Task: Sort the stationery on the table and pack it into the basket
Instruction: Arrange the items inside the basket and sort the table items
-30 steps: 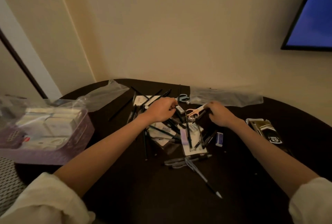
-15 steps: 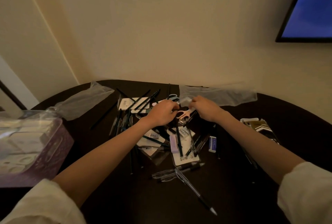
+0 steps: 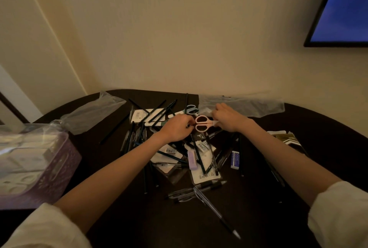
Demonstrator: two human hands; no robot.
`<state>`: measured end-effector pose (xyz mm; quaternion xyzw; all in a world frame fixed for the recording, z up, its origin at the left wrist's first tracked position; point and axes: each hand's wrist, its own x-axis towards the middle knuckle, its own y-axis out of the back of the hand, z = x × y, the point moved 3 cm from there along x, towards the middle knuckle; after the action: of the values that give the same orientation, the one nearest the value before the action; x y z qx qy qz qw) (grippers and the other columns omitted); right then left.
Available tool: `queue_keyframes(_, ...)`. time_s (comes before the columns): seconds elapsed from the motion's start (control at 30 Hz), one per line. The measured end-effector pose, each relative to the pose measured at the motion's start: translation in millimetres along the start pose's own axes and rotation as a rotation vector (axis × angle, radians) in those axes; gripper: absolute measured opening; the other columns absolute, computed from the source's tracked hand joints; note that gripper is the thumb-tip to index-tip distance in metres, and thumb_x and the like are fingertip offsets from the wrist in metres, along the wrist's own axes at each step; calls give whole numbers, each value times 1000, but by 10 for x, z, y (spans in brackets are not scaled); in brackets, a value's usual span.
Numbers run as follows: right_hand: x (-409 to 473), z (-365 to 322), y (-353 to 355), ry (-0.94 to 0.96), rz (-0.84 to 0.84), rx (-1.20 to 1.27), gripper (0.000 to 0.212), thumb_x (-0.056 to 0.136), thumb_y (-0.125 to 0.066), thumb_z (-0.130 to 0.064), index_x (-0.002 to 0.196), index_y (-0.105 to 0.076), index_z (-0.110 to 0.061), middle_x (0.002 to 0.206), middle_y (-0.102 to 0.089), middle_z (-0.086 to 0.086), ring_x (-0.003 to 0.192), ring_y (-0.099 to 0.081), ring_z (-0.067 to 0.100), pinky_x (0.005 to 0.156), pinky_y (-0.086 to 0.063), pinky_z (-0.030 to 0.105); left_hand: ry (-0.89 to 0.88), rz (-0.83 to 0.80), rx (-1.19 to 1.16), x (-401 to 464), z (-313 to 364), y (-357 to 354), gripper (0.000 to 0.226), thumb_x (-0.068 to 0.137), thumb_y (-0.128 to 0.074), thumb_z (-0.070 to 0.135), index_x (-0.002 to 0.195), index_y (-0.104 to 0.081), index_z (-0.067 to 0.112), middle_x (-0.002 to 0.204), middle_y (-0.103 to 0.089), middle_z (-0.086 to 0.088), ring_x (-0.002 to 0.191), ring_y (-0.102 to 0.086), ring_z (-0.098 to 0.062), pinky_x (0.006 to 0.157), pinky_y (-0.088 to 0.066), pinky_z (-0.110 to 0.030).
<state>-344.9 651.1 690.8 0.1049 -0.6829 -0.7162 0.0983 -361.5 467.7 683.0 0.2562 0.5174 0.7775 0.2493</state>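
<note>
A heap of stationery covers the middle of the dark round table point(image 3: 258, 218): black pens and pencils, card packets, a lilac eraser point(image 3: 192, 159) and a white-and-blue eraser point(image 3: 235, 159). My right hand point(image 3: 229, 119) grips the blade end of pink-handled scissors point(image 3: 202, 124) above the heap. My left hand point(image 3: 177, 128) is curled just left of the pink handles, its fingertips at them; what it holds is hidden. Blue-handled scissors point(image 3: 192, 109) lie just behind. The purple basket point(image 3: 49, 168) stands at the left edge with white packets inside.
Clear plastic bags lie at the back left point(image 3: 93, 114) and back right point(image 3: 243, 104) of the table. A gold-and-white box point(image 3: 284, 138) sits at the right. Loose clear pens point(image 3: 199, 192) lie near the front. A wall screen point(image 3: 342, 7) hangs at the upper right.
My right hand has kept the pink scissors, and their handles now point left toward my left hand. The camera has tilted and shifted, so the basket sits lower left.
</note>
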Motion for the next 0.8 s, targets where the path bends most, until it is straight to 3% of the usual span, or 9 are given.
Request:
queue_keyframes(0.17, -156, -4, 107, -77, 64, 206, 20, 97, -53, -23, 110, -54, -7, 105, -61, 13, 90, -56, 26, 75, -43, 35, 64, 0, -28, -87, -116, 70, 31, 94, -57, 18, 123, -61, 7, 117, -66, -8, 108, -61, -20, 91, -51, -36)
queue_keyframes(0.3, -288, -121, 198, -50, 175, 483, 9, 96, -54, -19, 104, -54, -13, 86, -62, 1, 74, -61, 20, 68, -52, 40, 69, 142, -177, -192, -74, 214, 71, 85, -70, 30, 145, -34, 14, 127, -53, 1, 110, -55, -13, 87, -48, -28)
queue_keyframes(0.37, -346, -224, 242, 4, 171, 552, 7, 93, -59, -20, 99, -62, -17, 80, -61, -7, 72, -59, 13, 67, -49, 33, 21, 183, -198, -249, -9, 290, 79, 83, -73, 36, 147, -30, 18, 125, -49, 6, 105, -53, -7, 84, -47, -26)
queue_keyframes(0.47, -460, -427, 311, 45, 224, 638, 12, 89, -65, -20, 98, -71, -15, 91, -68, -2, 83, -60, 9, 74, -46, 25, -30, 126, -198, -340, 55, 343, 54, 85, -70, 38, 131, -53, 17, 113, -62, 4, 92, -61, -8, 80, -55, -33)
queue_keyframes(0.57, -590, -648, 387, 81, 320, 738, 10, 88, -67, -17, 94, -73, -13, 85, -68, -1, 75, -60, 11, 66, -44, 20, -59, 24, -246, -480, 118, 350, 26, 89, -66, 32, 105, -70, 12, 90, -70, 0, 78, -65, -10, 72, -54, -34)
queue_keyframes(0.63, -677, -789, 377, 69, 360, 792, 12, 88, -67, -15, 99, -70, -11, 85, -65, -2, 72, -58, 8, 63, -42, 17, -45, -7, -340, -634, 174, 336, 13, 92, -64, 21, 96, -69, 10, 81, -70, -1, 72, -66, -11, 66, -54, -26)
queue_keyframes(0.7, -775, -898, 299, -44, 427, 830, 26, 88, -67, -15, 112, -59, -10, 93, -59, -2, 74, -54, 6, 64, -42, 16, 14, 24, -371, -799, 173, 308, 8, 94, -59, 15, 91, -66, 11, 77, -68, -1, 67, -66, -14, 64, -55, -27)
queue_keyframes(0.8, -978, -1059, 158, -275, 450, 750, 26, 88, -67, -20, 104, -47, -16, 94, -50, -4, 79, -50, 8, 64, -41, 19, 161, 181, -378, -1065, 76, 286, 11, 96, -55, 16, 88, -62, 17, 76, -67, 2, 63, -63, -9, 63, -53, -27)
